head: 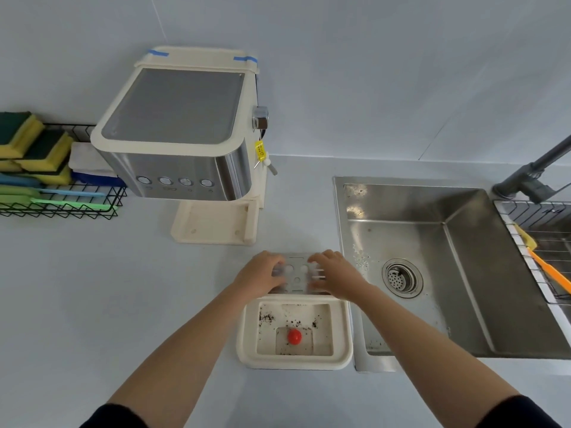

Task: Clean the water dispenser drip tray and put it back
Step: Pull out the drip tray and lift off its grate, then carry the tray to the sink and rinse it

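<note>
Single head-worn wide view, steeply down and forward over the counter [92, 304], close above outstretched forearms.

Bare countertop [92, 288] left; sink [448, 273] right.

Both hands — left hand [259, 274], right hand [335, 274] — on metal grate [297, 274], dirty drip tray [295, 330] beside sink [432, 273]

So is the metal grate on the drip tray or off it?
Off: both hands hold the grate beyond the drip tray, whose dirty basin is uncovered.
</note>
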